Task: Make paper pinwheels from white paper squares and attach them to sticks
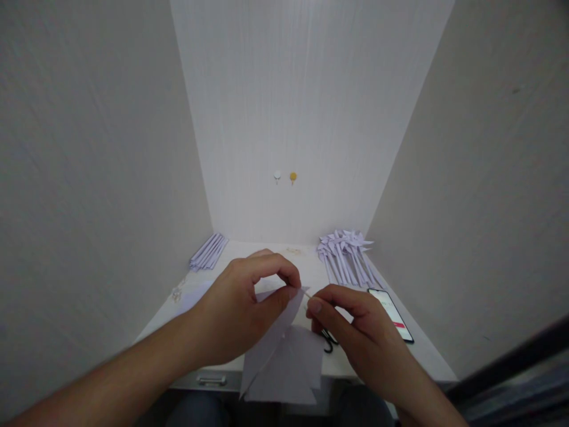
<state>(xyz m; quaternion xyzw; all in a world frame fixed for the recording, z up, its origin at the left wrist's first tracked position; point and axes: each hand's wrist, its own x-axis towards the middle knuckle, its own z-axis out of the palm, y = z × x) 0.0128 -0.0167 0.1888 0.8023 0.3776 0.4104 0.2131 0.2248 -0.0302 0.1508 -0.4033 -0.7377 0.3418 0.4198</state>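
My left hand (pixel 249 302) pinches the upper corner of a white paper sheet (pixel 284 367) between thumb and forefinger. The sheet has slits cut in from its corners and hangs over the table's front edge. A thin wooden toothpick (pixel 307 294) is pinched in my right hand (pixel 355 332), and its far end meets the paper corner at my left fingertips. Whether the tip has gone through the paper is hidden. Below my right fingers, a black curved handle (pixel 329 342) shows in part on the table.
Rolled paper sticks (pixel 208 252) lie at the back left. Several paper pinwheels (pixel 347 255) on sticks are piled at the back right, with a lit phone (pixel 393 314) nearer. Flat paper (pixel 193 298) lies left. Walls enclose the white table (pixel 249 250) on three sides.
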